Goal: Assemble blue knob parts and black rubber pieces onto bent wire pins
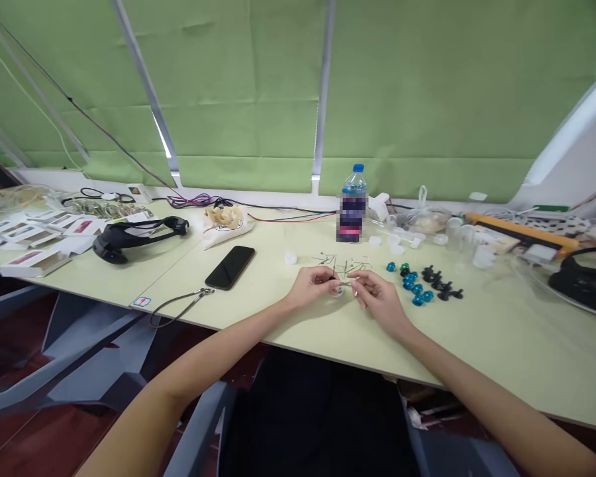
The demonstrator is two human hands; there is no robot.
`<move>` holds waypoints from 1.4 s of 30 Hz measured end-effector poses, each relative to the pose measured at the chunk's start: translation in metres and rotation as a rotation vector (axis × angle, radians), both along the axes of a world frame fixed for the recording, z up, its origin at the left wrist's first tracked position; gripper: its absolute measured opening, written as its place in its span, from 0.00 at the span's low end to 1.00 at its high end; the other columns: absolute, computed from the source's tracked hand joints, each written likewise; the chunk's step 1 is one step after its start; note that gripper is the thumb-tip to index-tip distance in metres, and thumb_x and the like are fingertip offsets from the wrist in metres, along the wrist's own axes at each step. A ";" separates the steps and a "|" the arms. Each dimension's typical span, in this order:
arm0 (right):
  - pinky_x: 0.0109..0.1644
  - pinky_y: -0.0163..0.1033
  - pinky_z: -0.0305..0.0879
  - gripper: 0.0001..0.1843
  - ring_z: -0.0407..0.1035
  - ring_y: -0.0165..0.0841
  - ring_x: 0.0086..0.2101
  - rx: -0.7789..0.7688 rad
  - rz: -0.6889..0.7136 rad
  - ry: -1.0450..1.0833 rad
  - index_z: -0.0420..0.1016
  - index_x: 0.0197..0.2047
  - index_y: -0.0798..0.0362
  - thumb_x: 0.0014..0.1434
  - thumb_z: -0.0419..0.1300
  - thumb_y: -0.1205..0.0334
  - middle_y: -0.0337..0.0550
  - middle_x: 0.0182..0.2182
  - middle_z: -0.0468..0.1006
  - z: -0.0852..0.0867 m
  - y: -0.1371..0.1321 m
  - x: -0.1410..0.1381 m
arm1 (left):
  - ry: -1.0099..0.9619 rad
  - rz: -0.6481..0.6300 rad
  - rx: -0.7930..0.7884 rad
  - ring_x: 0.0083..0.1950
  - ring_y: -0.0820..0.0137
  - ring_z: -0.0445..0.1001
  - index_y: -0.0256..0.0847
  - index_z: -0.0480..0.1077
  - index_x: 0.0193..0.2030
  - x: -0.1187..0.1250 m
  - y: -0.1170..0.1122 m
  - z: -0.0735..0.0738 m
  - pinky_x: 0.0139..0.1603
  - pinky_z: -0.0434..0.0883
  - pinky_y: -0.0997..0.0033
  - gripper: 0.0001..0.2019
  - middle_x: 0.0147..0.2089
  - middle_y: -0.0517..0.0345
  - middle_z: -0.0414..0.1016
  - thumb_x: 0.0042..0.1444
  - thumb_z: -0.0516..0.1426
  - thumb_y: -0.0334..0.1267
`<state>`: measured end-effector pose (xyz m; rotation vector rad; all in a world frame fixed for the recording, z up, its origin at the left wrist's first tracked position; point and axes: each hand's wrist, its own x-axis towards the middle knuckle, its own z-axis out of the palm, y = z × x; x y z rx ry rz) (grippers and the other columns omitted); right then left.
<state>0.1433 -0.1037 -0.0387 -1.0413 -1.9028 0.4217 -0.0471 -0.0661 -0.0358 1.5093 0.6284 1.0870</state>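
Note:
My left hand (312, 285) is closed in a pinch at the middle of the table. Between its thumb and fingers are a small dark part and something pale, too small to name. Close beside it, my right hand (378, 299) pinches a thin metal pin-like piece (356, 291). The fingertips of both hands almost meet. Just beyond them lie several thin metal pins (324, 258), some partly hidden by my fingers. To the right of my right hand sit several shiny blue knob-like caps (417, 289), a green one (404, 268) and several black knob-like parts (444, 286).
A phone (230, 267) with a strap lies left on the table (273, 351). Behind my hands stand a bottle (351, 205) and clear plastic containers (469, 242). Black headsets (124, 242) and white boxes (40, 260) lie further out. Cables run along the back.

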 end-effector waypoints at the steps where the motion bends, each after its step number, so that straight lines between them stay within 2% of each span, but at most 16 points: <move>1: 0.20 0.32 0.63 0.15 0.62 0.26 0.17 0.005 0.006 -0.005 0.67 0.47 0.54 0.67 0.46 0.55 0.34 0.22 0.67 0.001 -0.001 -0.001 | -0.008 0.003 0.003 0.29 0.69 0.76 0.32 0.74 0.32 0.000 -0.003 0.001 0.36 0.73 0.69 0.16 0.28 0.54 0.76 0.45 0.66 0.45; 4: 0.23 0.33 0.66 0.15 0.65 0.27 0.19 0.053 0.032 -0.051 0.68 0.47 0.54 0.66 0.47 0.54 0.37 0.24 0.70 0.004 -0.002 -0.001 | -0.044 0.034 0.002 0.30 0.68 0.76 0.32 0.73 0.32 -0.004 -0.005 0.004 0.36 0.74 0.66 0.17 0.30 0.52 0.76 0.47 0.64 0.47; 8: 0.33 0.38 0.68 0.16 0.69 0.32 0.30 0.155 0.031 -0.128 0.69 0.49 0.53 0.64 0.52 0.54 0.46 0.34 0.74 0.005 0.003 0.002 | -0.067 0.068 -0.018 0.29 0.70 0.75 0.32 0.72 0.32 -0.009 0.001 0.006 0.37 0.74 0.67 0.17 0.33 0.51 0.77 0.48 0.63 0.48; 12: 0.38 0.42 0.66 0.13 0.69 0.35 0.34 0.214 0.017 -0.187 0.72 0.41 0.53 0.66 0.50 0.56 0.47 0.34 0.75 0.003 0.007 0.006 | -0.051 0.031 -0.049 0.29 0.70 0.75 0.31 0.72 0.32 -0.010 0.003 0.003 0.37 0.74 0.67 0.17 0.32 0.51 0.77 0.46 0.64 0.47; 14: 0.38 0.41 0.66 0.13 0.70 0.35 0.33 0.221 0.013 -0.212 0.72 0.39 0.53 0.66 0.49 0.57 0.47 0.32 0.75 0.002 0.007 0.007 | -0.046 0.017 -0.055 0.30 0.70 0.75 0.31 0.72 0.32 -0.009 0.003 0.003 0.37 0.74 0.67 0.17 0.31 0.51 0.77 0.46 0.64 0.47; 18: 0.36 0.40 0.67 0.13 0.70 0.32 0.31 0.217 -0.030 -0.233 0.70 0.42 0.53 0.67 0.47 0.57 0.47 0.34 0.75 0.002 0.007 0.007 | -0.037 0.001 -0.054 0.31 0.69 0.76 0.31 0.72 0.32 -0.007 0.001 0.003 0.37 0.74 0.67 0.18 0.31 0.51 0.77 0.46 0.64 0.48; 25: 0.31 0.35 0.67 0.14 0.67 0.25 0.25 0.201 -0.043 -0.307 0.71 0.34 0.56 0.66 0.51 0.57 0.36 0.26 0.72 0.001 0.004 0.006 | -0.012 -0.016 -0.044 0.30 0.68 0.76 0.31 0.72 0.32 -0.007 0.000 0.000 0.36 0.74 0.67 0.19 0.30 0.52 0.76 0.44 0.66 0.47; 28: 0.29 0.35 0.65 0.15 0.68 0.28 0.23 0.224 -0.089 -0.302 0.70 0.35 0.54 0.68 0.47 0.57 0.38 0.25 0.73 0.003 0.005 0.006 | -0.018 -0.003 -0.046 0.31 0.68 0.76 0.31 0.72 0.32 -0.008 0.002 0.000 0.37 0.74 0.67 0.19 0.31 0.51 0.77 0.44 0.65 0.48; 31: 0.30 0.36 0.66 0.13 0.70 0.30 0.25 0.279 -0.124 -0.295 0.69 0.45 0.53 0.66 0.49 0.54 0.45 0.33 0.77 0.005 0.005 0.006 | -0.032 0.022 -0.053 0.31 0.69 0.75 0.32 0.72 0.31 -0.010 0.004 0.002 0.37 0.74 0.68 0.18 0.32 0.51 0.77 0.46 0.64 0.48; 35: 0.36 0.39 0.69 0.14 0.73 0.36 0.36 0.369 -0.149 -0.302 0.69 0.47 0.53 0.66 0.49 0.55 0.52 0.42 0.76 0.005 0.004 0.006 | -0.029 0.014 -0.069 0.31 0.69 0.75 0.32 0.72 0.32 -0.011 0.004 0.002 0.38 0.74 0.68 0.18 0.32 0.50 0.77 0.46 0.64 0.48; 38: 0.39 0.39 0.69 0.13 0.73 0.37 0.40 0.409 -0.149 -0.323 0.71 0.45 0.54 0.66 0.49 0.57 0.51 0.40 0.77 0.004 0.004 0.006 | -0.021 -0.010 -0.079 0.31 0.69 0.75 0.31 0.72 0.32 -0.010 0.003 0.002 0.38 0.74 0.67 0.18 0.31 0.50 0.77 0.46 0.64 0.48; 42: 0.36 0.37 0.67 0.14 0.73 0.34 0.34 0.414 -0.130 -0.360 0.72 0.41 0.54 0.67 0.48 0.58 0.48 0.35 0.78 0.004 0.005 0.006 | -0.021 -0.029 -0.085 0.31 0.69 0.76 0.31 0.72 0.31 -0.009 0.001 0.003 0.38 0.74 0.68 0.19 0.31 0.50 0.77 0.45 0.65 0.48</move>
